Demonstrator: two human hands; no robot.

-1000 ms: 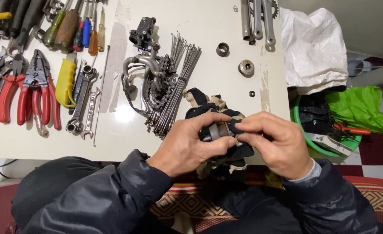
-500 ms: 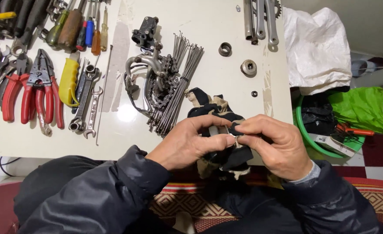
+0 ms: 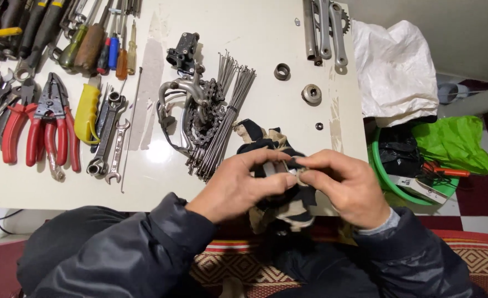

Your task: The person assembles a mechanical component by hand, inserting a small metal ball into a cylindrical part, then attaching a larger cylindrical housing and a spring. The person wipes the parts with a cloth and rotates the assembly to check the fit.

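To the right of the white table (image 3: pixel 266 49), a crumpled white plastic bag (image 3: pixel 396 69) rests at the far side, against the table's edge. Nearer, a green basin (image 3: pixel 384 176) holds a black plastic bag (image 3: pixel 398 154), with a bright green plastic bag (image 3: pixel 454 143) just to its right. A flat white box with a printed label (image 3: pixel 420 186) lies at the basin's near rim.

Both my forearms come in from the bottom edge, dark jacket sleeves to the wrists. My left hand (image 3: pixel 238 185) lies palm down, fingers stretched rightward, thumb tucked under. My right hand (image 3: pixel 346 185) faces it, knuckles up, fingers curled inward. Fingertips of the two hands meet at centre, pinched together. Wrists level, slightly bent inward.
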